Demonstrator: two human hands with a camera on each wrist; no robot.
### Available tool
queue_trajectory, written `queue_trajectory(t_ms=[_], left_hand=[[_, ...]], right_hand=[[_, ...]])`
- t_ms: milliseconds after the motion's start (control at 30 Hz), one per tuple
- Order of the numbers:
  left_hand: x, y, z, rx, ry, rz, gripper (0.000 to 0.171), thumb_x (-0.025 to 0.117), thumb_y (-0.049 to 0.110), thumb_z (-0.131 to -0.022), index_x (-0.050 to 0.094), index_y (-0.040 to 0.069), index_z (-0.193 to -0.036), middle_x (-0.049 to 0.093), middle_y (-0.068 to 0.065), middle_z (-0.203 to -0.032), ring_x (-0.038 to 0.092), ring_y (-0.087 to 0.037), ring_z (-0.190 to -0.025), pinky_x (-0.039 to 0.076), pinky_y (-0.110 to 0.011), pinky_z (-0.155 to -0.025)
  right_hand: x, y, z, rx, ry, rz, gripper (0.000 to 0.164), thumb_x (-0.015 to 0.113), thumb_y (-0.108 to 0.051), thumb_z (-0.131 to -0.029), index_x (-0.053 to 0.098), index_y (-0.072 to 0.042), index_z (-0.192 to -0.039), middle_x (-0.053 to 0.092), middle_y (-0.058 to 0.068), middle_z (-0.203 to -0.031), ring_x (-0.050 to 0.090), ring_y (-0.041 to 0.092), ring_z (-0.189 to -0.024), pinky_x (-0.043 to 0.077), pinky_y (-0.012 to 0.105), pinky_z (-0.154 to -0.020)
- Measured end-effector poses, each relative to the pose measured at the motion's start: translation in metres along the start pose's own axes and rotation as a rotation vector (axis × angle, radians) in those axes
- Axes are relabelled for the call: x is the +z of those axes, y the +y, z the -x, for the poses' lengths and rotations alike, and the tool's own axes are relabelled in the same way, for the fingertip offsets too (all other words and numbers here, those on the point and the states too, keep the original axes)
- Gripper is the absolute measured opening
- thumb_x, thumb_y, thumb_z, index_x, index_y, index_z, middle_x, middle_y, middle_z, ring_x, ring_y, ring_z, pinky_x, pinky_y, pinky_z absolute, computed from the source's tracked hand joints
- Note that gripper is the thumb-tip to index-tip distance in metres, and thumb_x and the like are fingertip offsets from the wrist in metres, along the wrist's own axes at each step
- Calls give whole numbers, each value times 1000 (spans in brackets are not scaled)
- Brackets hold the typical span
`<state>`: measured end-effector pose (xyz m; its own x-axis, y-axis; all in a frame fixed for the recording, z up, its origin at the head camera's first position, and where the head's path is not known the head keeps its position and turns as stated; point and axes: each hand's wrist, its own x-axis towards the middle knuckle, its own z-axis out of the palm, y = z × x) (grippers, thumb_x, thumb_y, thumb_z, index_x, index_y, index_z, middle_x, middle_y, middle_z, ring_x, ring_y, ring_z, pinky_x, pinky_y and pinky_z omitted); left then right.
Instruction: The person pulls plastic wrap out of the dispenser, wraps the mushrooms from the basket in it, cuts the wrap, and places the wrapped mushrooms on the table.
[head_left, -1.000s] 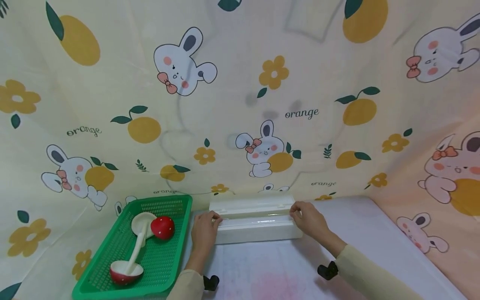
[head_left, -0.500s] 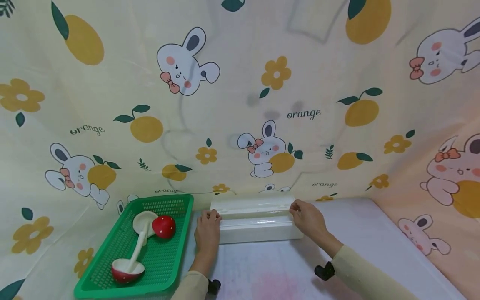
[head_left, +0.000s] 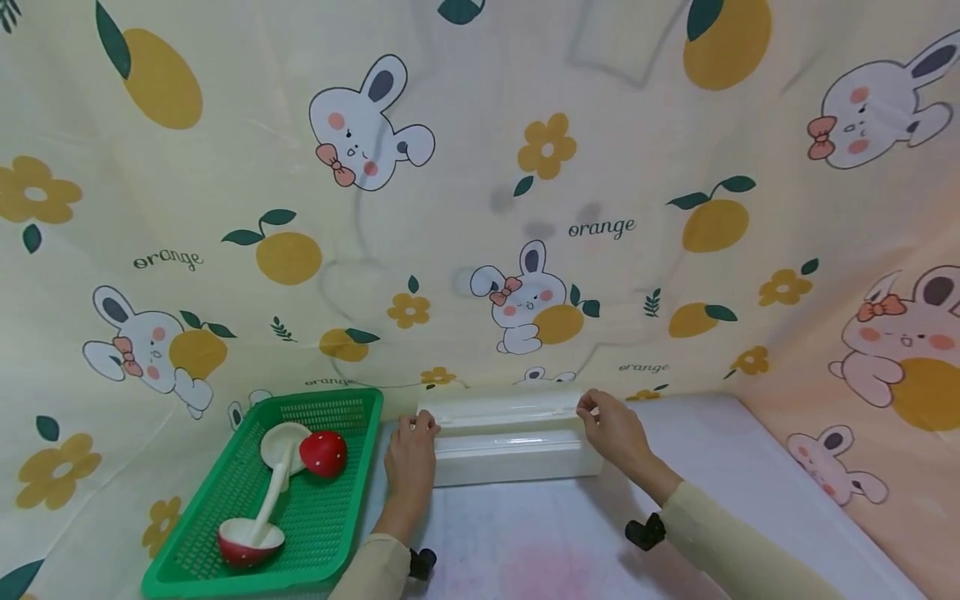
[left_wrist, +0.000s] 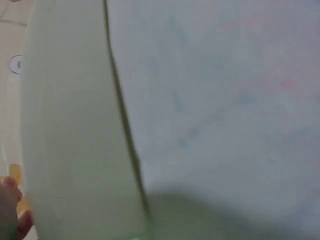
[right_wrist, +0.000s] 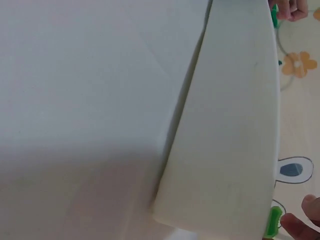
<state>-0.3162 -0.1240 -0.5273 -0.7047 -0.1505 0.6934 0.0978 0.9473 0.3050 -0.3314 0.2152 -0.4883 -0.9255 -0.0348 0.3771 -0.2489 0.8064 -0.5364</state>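
Observation:
A long white cling film dispenser (head_left: 517, 469) lies on the table with its lid (head_left: 495, 398) raised at the back. Clear, shiny cling film (head_left: 528, 411) shows along its opening. At the left end, my left hand (head_left: 411, 467) pinches the film's edge between thumb and fingers. My right hand (head_left: 618, 429) pinches the edge at the right end. The dispenser's front wall fills much of the left wrist view (left_wrist: 75, 125) and right wrist view (right_wrist: 225, 125); only fingertips show beyond it. A green tab (right_wrist: 272, 222) sits near the right fingertips.
Left of the dispenser stands a green plastic basket (head_left: 318, 533). Red-and-white mushroom-like ladles (head_left: 251, 543) lie in it, their white handles crossing. A patterned cloth (head_left: 450, 208) hangs behind the white tabletop (head_left: 682, 467).
Both hands have risen slightly and moved back toward the lid, and the shiny film between them sits higher. The left wrist has turned a little more upright. The basket stays put.

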Motion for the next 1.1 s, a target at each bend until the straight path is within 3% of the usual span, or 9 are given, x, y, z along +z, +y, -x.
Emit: queue_trajectory(t_ms=[100,233,567,1100], left_hand=[[-7,0,-5,-25,-59,44,19,81,24,-95,64,15,-96,66,-13,-100,65,-34,-77,55,-46,-61],[-17,-1,-10,-83,-127,174,14,79,23,-98,68,15,-98,65,-8,-100,64,-30,-83,51,-46,-67],[-34,-2,-24,-192,-225,413,8,73,21,-104,69,14,-102,63,-6,-95,61,-23,-80,45,-36,-61],[-49,2,-51,-217,-300,542,8,70,20,-107,70,11,-106,73,-11,-101,64,-25,-83,51,-38,-72]], right_hand=[[-3,-3,-2,2,-8,10,5,73,-13,-103,70,-10,-105,74,8,-108,70,27,-90,59,45,-74],[-8,-7,-5,-2,-14,17,5,72,-15,-103,70,-12,-106,73,7,-107,66,23,-87,54,38,-67],[-22,-13,-11,-13,-26,-26,5,73,-17,-103,70,-14,-106,71,4,-100,56,20,-74,44,33,-58],[-42,-22,-20,-7,-40,-40,6,71,-18,-105,69,-14,-108,70,6,-104,56,22,-77,46,33,-61]])
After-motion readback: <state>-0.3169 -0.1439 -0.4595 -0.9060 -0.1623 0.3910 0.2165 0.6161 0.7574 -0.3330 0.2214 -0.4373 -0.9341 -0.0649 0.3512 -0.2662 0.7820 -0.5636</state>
